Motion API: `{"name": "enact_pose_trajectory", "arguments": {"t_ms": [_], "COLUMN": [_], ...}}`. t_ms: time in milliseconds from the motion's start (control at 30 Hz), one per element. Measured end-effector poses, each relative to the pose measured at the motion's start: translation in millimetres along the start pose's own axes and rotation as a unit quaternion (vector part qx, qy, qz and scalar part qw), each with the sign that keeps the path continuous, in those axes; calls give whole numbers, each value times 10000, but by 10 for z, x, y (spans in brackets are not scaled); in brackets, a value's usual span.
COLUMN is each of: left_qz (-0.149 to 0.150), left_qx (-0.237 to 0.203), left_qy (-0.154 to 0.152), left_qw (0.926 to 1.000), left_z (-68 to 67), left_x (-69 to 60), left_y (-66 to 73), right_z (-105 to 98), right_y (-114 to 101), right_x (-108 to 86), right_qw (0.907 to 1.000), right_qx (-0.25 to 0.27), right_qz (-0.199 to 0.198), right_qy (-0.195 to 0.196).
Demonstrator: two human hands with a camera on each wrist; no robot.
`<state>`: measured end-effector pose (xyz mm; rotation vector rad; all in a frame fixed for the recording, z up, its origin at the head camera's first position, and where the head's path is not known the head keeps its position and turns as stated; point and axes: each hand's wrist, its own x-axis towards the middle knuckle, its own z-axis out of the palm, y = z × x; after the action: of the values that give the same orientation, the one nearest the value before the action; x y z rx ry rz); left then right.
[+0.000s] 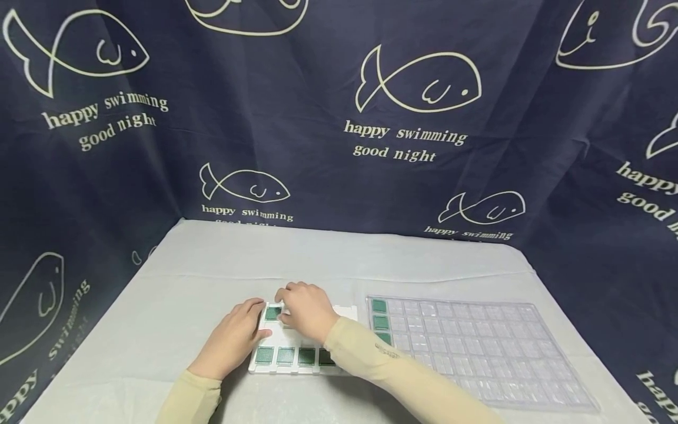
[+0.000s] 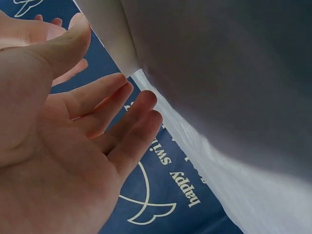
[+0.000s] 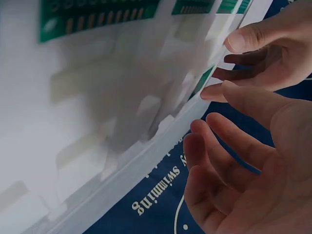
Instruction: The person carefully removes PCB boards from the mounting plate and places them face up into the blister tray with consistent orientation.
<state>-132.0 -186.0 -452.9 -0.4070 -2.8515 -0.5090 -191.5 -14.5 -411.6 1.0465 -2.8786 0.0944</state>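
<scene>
My left hand (image 1: 231,337) rests along the left side of a white tray (image 1: 286,337), its thumb by the tray's edge and its fingers fairly straight. A small green circuit board (image 1: 272,313) sits in the tray's upper left slot. Beside that board is my right hand (image 1: 307,310), with thumb and fingers bent loosely. The right wrist view shows the right hand (image 3: 239,165) holding nothing, thumb apart from the fingers. More green boards (image 1: 286,356) lie in a row along the tray's near side. The right forearm hides part of the tray.
To the right lies a clear plastic compartment tray (image 1: 477,347), with green boards (image 1: 379,305) in its left column. The right sleeve covers its near left corner. A white cloth (image 1: 339,253) covers the table, and dark blue curtains with fish drawings (image 1: 318,118) hang around it.
</scene>
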Motion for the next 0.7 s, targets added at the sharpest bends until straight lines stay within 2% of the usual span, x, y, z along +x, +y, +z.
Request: {"name": "enact_pose_trajectory", "arguments": {"t_ms": [200,400,700], "left_qz": [-105,-54,-35], "left_qx": [-47,-78,-57], "left_qy": [-182,-250,-260], "left_qw": [9998,9996,9996], "left_z": [-24,-17,-18], "left_x": [6,11,11], "left_y": [9,5,0], "right_z": [36,101,162], "right_y": [-59,-89,-118], "right_x": [53,93,130], "right_qw": [9999,9996,9993], "right_qx": [-25,-81,-292], "right_qz": [-94,-142,-159], "right_qy": [-50,-220,-194]}}
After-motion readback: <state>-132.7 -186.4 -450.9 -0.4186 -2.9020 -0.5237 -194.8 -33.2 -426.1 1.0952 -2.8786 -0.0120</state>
